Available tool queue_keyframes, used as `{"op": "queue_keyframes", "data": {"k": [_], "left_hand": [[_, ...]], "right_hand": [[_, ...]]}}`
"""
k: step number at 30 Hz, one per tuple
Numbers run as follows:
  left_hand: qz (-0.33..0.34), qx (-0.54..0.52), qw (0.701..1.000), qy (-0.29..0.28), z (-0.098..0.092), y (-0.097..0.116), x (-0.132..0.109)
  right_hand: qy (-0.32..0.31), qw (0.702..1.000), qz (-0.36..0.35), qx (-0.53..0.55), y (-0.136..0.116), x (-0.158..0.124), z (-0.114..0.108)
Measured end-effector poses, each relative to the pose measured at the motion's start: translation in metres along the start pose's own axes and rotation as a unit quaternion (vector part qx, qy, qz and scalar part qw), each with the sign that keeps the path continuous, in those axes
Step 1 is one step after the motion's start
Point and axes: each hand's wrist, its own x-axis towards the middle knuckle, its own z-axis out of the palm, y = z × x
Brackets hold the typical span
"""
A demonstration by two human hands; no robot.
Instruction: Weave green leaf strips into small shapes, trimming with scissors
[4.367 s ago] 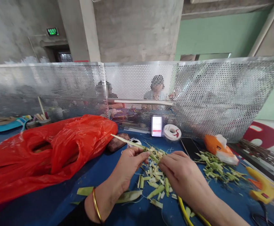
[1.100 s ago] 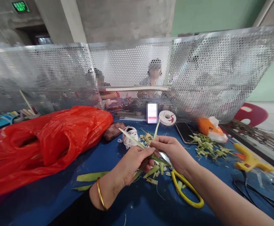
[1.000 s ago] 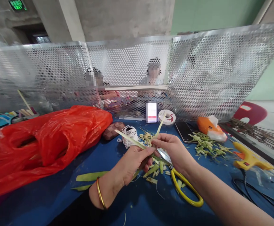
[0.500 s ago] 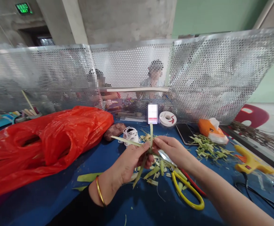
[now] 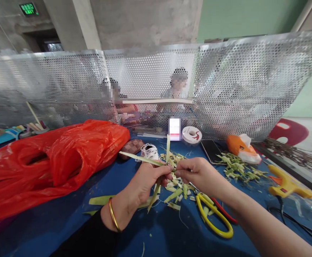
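My left hand [image 5: 152, 178] is closed around pale green leaf strips [image 5: 142, 157] that cross at its fingertips. One strip points left, another stands upright, and a third hangs down toward the table. Close beside it, my right hand [image 5: 195, 170] pinches the strips at the crossing; exactly which piece lies between its fingertips is hidden. Below the right wrist lie scissors [image 5: 227, 233] with yellow and red handles, their blades mostly covered by that hand. Cut leaf scraps [image 5: 173, 194] are scattered on the blue table under both hands.
A red plastic bag [image 5: 62, 157] fills the left side. Behind my hands are white cord [image 5: 149, 151], a checked pouch [image 5: 131, 148], a ribbon spool [image 5: 192, 135] and a phone [image 5: 212, 150]. At right lie a leaf pile [image 5: 238, 167], tissues [image 5: 243, 148] and a yellow glue gun [image 5: 284, 184]. A perforated screen [image 5: 150, 75] stands behind.
My right hand has turned, its fingers now curled into a pinch at the crossing. The strips have shifted slightly left, and more of the left-pointing strip shows.
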Motion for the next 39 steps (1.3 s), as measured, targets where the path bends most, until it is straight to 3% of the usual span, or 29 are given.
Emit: {"op": "queue_keyframes", "data": {"k": [12,14,16,18,19,20,23,25,30,39], "left_hand": [[-0.015,-0.015,1.0,-0.018,-0.008,-0.001,0.002],[-0.017,-0.036,0.999,-0.008,-0.011,0.0,0.004],[-0.011,-0.07,0.998,0.004,-0.013,0.002,0.005],[0.012,-0.104,0.994,0.014,-0.015,0.004,0.006],[0.026,-0.12,0.992,0.017,-0.015,0.004,0.006],[0.038,-0.132,0.99,0.014,-0.015,0.005,0.005],[0.054,-0.145,0.987,-0.038,-0.012,0.003,0.004],[0.053,-0.145,0.985,-0.082,-0.011,0.002,0.003],[0.062,-0.137,0.982,-0.113,-0.01,-0.002,0.006],[0.048,-0.15,0.985,-0.069,0.001,-0.001,0.0]], "right_hand": [[0.029,0.992,-0.039,-0.115,-0.004,-0.006,-0.006],[0.082,0.98,-0.07,-0.165,-0.006,-0.006,-0.004],[0.184,0.952,-0.125,-0.212,-0.011,-0.008,-0.001],[0.279,0.918,-0.172,-0.222,-0.018,-0.012,0.005],[0.298,0.914,-0.178,-0.211,-0.021,-0.013,0.01],[0.291,0.921,-0.176,-0.189,-0.023,-0.014,0.015],[0.173,0.979,-0.096,-0.056,-0.023,-0.013,0.033],[0.141,0.988,-0.03,0.051,-0.019,-0.009,0.043],[0.177,0.973,0.028,0.147,-0.014,-0.004,0.053],[0.184,0.945,0.049,0.266,-0.011,-0.002,0.061]]}}
